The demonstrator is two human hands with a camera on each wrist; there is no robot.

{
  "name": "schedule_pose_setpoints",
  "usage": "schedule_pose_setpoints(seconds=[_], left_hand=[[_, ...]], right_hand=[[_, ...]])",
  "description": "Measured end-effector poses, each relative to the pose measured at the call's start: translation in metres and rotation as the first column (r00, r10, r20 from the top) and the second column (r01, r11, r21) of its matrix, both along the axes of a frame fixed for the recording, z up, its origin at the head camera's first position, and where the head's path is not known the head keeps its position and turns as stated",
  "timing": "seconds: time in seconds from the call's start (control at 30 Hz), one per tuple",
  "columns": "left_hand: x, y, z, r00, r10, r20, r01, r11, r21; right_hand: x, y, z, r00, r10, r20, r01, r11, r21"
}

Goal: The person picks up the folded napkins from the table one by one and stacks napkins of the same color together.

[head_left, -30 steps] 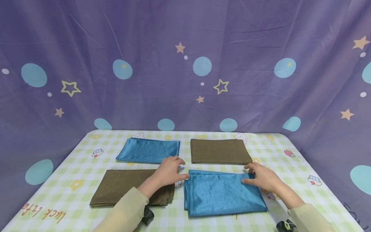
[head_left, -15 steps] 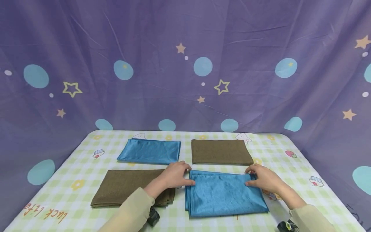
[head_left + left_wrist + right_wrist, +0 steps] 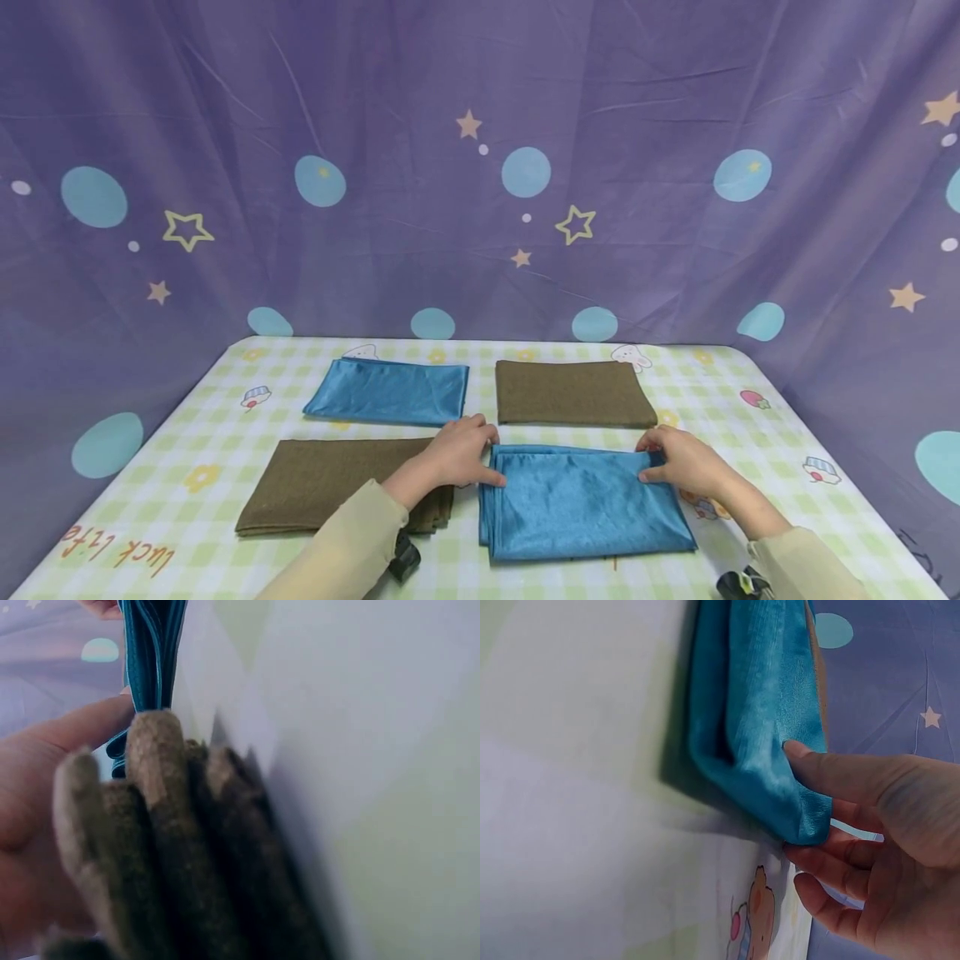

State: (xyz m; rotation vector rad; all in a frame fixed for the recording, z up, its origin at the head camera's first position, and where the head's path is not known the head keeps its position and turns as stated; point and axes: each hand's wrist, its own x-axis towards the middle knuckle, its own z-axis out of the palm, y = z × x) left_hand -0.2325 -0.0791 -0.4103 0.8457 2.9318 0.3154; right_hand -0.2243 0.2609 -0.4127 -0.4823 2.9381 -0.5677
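A folded blue cloth (image 3: 585, 508) with a satin sheen lies at the front right of the table. My left hand (image 3: 453, 457) pinches its far left corner, thumb on top; in the left wrist view a folded brown cloth (image 3: 176, 817) hides those fingertips. At the far right corner my right hand (image 3: 686, 462) grips the blue cloth. In the right wrist view, the thumb (image 3: 840, 774) presses on the layers and the fingers curl beneath the corner. The front brown cloth (image 3: 322, 483) lies partly under my left forearm.
Behind these lie another folded blue cloth (image 3: 390, 392) at left and another folded brown cloth (image 3: 573, 393) at right. A checkered tablecloth (image 3: 780, 492) covers the table, and a purple curtain (image 3: 375, 275) hangs behind it.
My left hand has moved right, from above the brown cloth's edge onto the front blue cloth's far left corner. My right hand has closed slightly on the far right corner.
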Motion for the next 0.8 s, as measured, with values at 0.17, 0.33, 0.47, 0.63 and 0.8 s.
schedule_pose_setpoints(seconds=[0.17, 0.33, 0.47, 0.63, 0.8], left_hand=[[-0.0018, 0.0008, -0.0009, 1.0, -0.008, 0.025, 0.008, 1.0, 0.017], [-0.0009, 0.0014, -0.0007, 0.999, -0.026, 0.039, 0.024, 0.998, 0.053], [-0.0011, 0.0023, -0.001, 0.999, -0.028, 0.044, 0.025, 0.997, 0.069], [-0.0024, 0.0042, -0.0018, 0.998, -0.019, 0.066, 0.013, 0.996, 0.093], [-0.0035, 0.0051, -0.001, 0.996, -0.014, 0.091, 0.004, 0.993, 0.116]], right_hand=[[-0.0003, -0.0009, -0.0011, 1.0, -0.01, 0.008, 0.01, 1.0, -0.015], [0.0, -0.0017, -0.0011, 1.0, -0.006, -0.004, 0.006, 1.0, -0.024], [0.0004, -0.0019, -0.0007, 1.0, 0.004, -0.013, -0.004, 1.0, -0.028], [0.0008, -0.0015, -0.0003, 1.0, 0.017, -0.022, -0.018, 0.999, -0.033], [0.0009, -0.0014, 0.0016, 1.0, 0.023, -0.018, -0.024, 0.999, -0.043]])
